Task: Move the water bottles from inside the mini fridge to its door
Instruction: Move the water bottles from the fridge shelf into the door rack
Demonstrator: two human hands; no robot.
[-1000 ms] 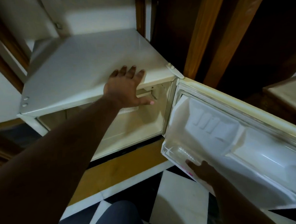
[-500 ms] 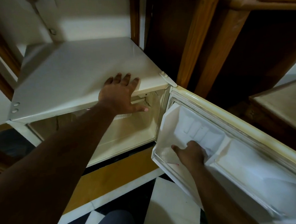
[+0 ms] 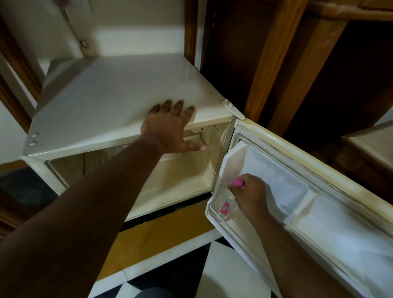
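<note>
bottle (image 3: 230, 201), clear plastic with a pink cap (image 3: 237, 182) and a pink label, stands in the door (image 3: 314, 215) of the fridge (image 3: 119, 100), in the shelf compartment nearest the hinge. it looks roughly upright, though most of its body is see-through and hard to make out against the white liner.

right hand (image 3: 250, 197) is on it from above, fingers curled round the neck just under the cap, thumb side toward the fridge body. the grip looks closed on the bottle, not loose.

left hand (image 3: 169, 127) lies flat on the front edge of the fridge top, fingers spread on the white surface and the thumb hooked down over the lip into the opening. it has nothing in it, just an open palm pressed on the cabinet.

fridge door is swung wide to the right, its inner liner facing up toward me. inside the cabinet i can see a pale, dim cavity; behind the left forearm there is a hint of something clear with a bit of pink, but i cannot tell what it is.

dark wooden furniture (image 3: 284, 58) stands right behind the open door. the floor (image 3: 221, 274) is black and white tile, with a yellow strip under the fridge.
</note>
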